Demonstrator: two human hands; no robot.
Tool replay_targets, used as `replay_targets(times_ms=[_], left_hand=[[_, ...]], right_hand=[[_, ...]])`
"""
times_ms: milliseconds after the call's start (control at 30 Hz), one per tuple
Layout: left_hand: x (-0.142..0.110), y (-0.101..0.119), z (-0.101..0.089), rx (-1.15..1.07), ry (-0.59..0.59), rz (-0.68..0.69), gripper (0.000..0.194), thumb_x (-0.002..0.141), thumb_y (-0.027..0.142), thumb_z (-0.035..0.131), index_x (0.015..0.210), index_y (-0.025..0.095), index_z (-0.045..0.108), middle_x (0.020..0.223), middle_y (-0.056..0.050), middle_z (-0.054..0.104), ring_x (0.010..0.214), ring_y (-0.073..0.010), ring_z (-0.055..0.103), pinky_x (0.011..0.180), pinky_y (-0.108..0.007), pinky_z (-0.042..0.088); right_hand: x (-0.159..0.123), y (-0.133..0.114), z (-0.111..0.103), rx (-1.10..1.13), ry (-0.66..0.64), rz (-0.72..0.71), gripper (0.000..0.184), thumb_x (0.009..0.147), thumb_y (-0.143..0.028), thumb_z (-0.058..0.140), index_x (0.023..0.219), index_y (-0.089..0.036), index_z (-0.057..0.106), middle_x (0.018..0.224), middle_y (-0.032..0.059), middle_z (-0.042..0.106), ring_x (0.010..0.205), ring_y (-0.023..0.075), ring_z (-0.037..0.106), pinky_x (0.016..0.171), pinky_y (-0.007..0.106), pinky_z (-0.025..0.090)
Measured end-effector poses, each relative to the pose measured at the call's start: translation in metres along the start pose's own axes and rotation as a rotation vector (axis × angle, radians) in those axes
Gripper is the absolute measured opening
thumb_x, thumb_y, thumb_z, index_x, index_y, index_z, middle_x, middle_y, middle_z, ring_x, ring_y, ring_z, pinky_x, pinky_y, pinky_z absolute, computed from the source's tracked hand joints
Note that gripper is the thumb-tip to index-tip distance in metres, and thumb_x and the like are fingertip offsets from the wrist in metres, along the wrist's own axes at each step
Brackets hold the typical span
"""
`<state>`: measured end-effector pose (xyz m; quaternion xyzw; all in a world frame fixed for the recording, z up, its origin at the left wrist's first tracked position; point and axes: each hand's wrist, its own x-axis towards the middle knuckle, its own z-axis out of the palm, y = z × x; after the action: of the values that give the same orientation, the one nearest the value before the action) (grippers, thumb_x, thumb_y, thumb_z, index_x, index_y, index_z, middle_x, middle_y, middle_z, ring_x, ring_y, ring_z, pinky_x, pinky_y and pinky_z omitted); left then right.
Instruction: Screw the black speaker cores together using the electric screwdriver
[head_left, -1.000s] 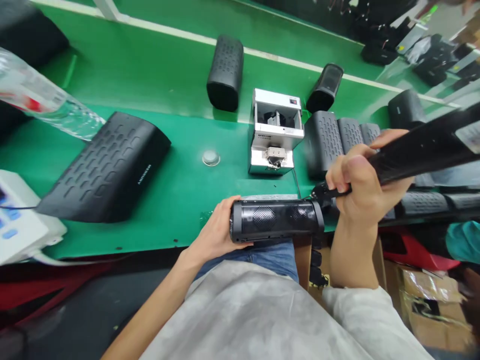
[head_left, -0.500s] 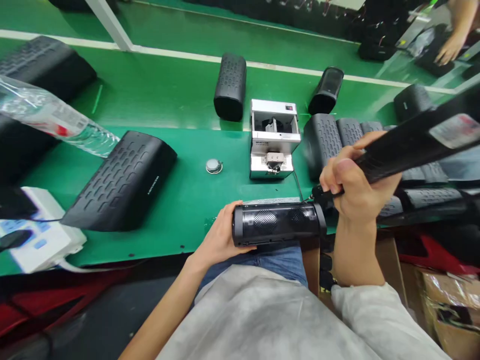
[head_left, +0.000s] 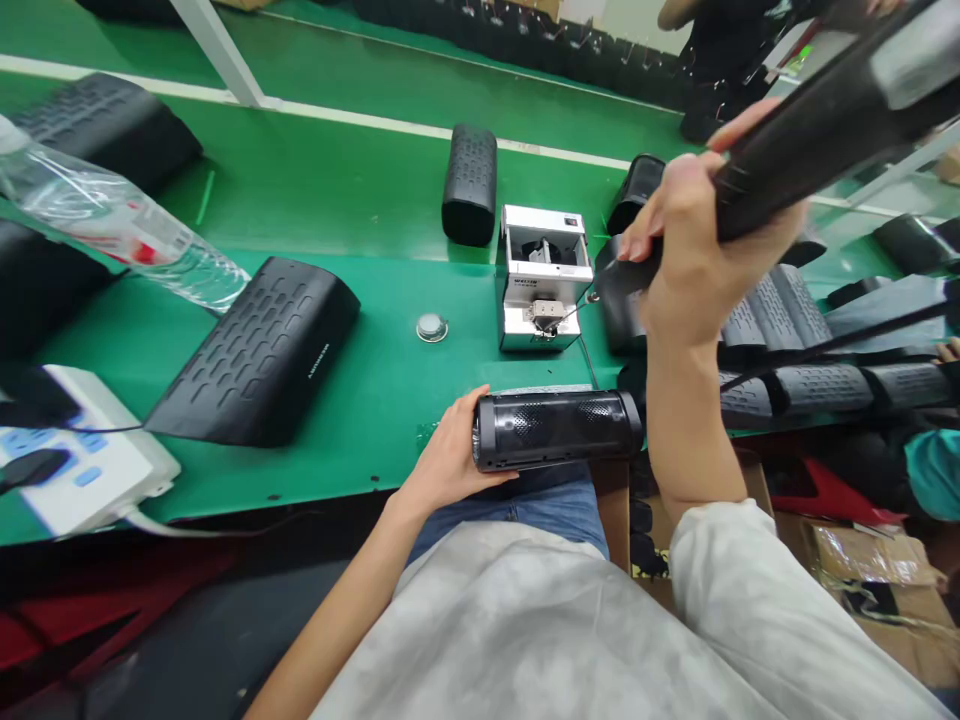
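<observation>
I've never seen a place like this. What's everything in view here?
Workbench: one, green, under everything.
Cylindrical speaker: one, black, in the left hand.
Speaker casings: several, black, along the bench.
Screw feeder: one, white and silver, mid-bench.
Water bottle: one, clear, far left.
Power strip: one, white, lower left.
Round metal part: one, silver, left of the feeder.
Cardboard box: one, brown, below the bench at right.
Left hand: one, holding the speaker.
Right hand: one, raised, gripping a black handheld tool.

My speaker [head_left: 556,430]: black, with dotted mesh patches
My bar [head_left: 817,150]: black, with a pale grey label
My bench [head_left: 330,190]: green, with a white stripe
My sleeve [head_left: 757,600]: mottled grey and white
</observation>
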<state>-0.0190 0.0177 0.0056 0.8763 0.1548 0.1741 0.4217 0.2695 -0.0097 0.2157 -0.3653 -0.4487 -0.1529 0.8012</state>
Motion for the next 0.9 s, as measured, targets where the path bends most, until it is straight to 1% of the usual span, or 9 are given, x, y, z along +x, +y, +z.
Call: replay_targets(times_ms=[100,200,267,333,400,533,600,767,900], left_hand=[[0.0,0.0,0.001,-0.005,-0.001,-0.004,0.132,0.08,0.05,0.109,0.181,0.031,0.027,0.171,-0.022,0.059,0.157,-0.0487,0.066,0.13,-0.066,0.059],[0.001,0.0,0.001,-0.006,0.003,0.003,0.132,0.079,0.05,0.109,0.181,0.031,0.027,0.169,-0.022,0.06,0.156,-0.0491,0.067,0.128,-0.066,0.06],[0.001,-0.001,0.001,-0.003,0.007,0.013,0.132,0.08,0.049,0.109,0.181,0.031,0.027,0.17,-0.022,0.059,0.157,-0.0492,0.066,0.128,-0.066,0.06],[0.001,-0.001,0.001,0.0,0.007,0.012,0.131,0.08,0.049,0.109,0.181,0.031,0.027,0.171,-0.022,0.059,0.156,-0.0493,0.066,0.128,-0.067,0.059],[0.001,0.0,0.001,0.003,0.005,0.0,0.131,0.079,0.049,0.109,0.181,0.031,0.028,0.171,-0.022,0.059,0.156,-0.0496,0.067,0.128,-0.067,0.06],[0.001,0.0,0.001,0.007,-0.002,-0.009,0.131,0.08,0.051,0.109,0.181,0.031,0.028,0.171,-0.022,0.059,0.157,-0.0498,0.066,0.128,-0.067,0.059],[0.001,-0.001,0.002,0.009,0.002,-0.001,0.132,0.08,0.052,0.109,0.181,0.031,0.027,0.172,-0.022,0.058,0.159,-0.0496,0.064,0.13,-0.067,0.058],[0.001,-0.002,0.003,0.023,0.008,-0.001,0.133,0.079,0.052,0.109,0.181,0.031,0.026,0.174,-0.023,0.056,0.161,-0.0501,0.063,0.131,-0.067,0.057],[0.001,-0.002,0.003,0.021,0.01,0.001,0.133,0.078,0.05,0.109,0.181,0.03,0.027,0.173,-0.023,0.057,0.159,-0.0482,0.065,0.132,-0.065,0.057]], right_hand=[[-0.004,0.021,0.0,-0.121,-0.032,0.029,0.033,0.1,-0.055,0.087,0.113,-0.033,0.066,0.069,-0.0104,0.051,0.043,0.0119,0.04,0.04,0.036,0.036],[-0.004,0.028,-0.001,-0.228,-0.092,0.143,0.047,0.099,-0.073,0.086,0.117,-0.038,0.061,0.077,-0.0081,0.055,0.05,0.014,0.043,0.045,0.038,0.039],[-0.004,0.03,-0.001,-0.252,-0.124,0.211,0.052,0.096,-0.079,0.085,0.116,-0.039,0.057,0.075,-0.0085,0.052,0.051,0.0151,0.042,0.046,0.039,0.038],[-0.003,0.03,0.0,-0.254,-0.144,0.248,0.052,0.095,-0.079,0.084,0.115,-0.04,0.055,0.071,-0.0092,0.048,0.051,0.0159,0.041,0.045,0.039,0.038],[-0.002,0.028,0.001,-0.243,-0.144,0.234,0.046,0.096,-0.071,0.084,0.113,-0.04,0.055,0.07,-0.0096,0.048,0.049,0.0157,0.041,0.044,0.039,0.037],[0.001,0.022,0.003,-0.206,-0.122,0.132,0.025,0.099,-0.045,0.077,0.113,-0.039,0.057,0.081,-0.0085,0.058,0.047,0.0143,0.044,0.044,0.04,0.039],[0.002,0.019,0.004,-0.189,-0.139,0.117,0.021,0.098,-0.038,0.074,0.114,-0.039,0.059,0.082,-0.0089,0.06,0.048,0.0142,0.048,0.044,0.039,0.041],[0.0,0.018,0.008,-0.208,-0.156,0.167,0.023,0.095,-0.041,0.077,0.108,-0.04,0.058,0.081,-0.0087,0.061,0.048,0.0173,0.049,0.046,0.041,0.045],[-0.003,0.016,0.005,-0.24,-0.152,0.277,0.027,0.09,-0.05,0.078,0.105,-0.043,0.056,0.078,-0.0096,0.06,0.047,0.0183,0.047,0.045,0.044,0.043]])
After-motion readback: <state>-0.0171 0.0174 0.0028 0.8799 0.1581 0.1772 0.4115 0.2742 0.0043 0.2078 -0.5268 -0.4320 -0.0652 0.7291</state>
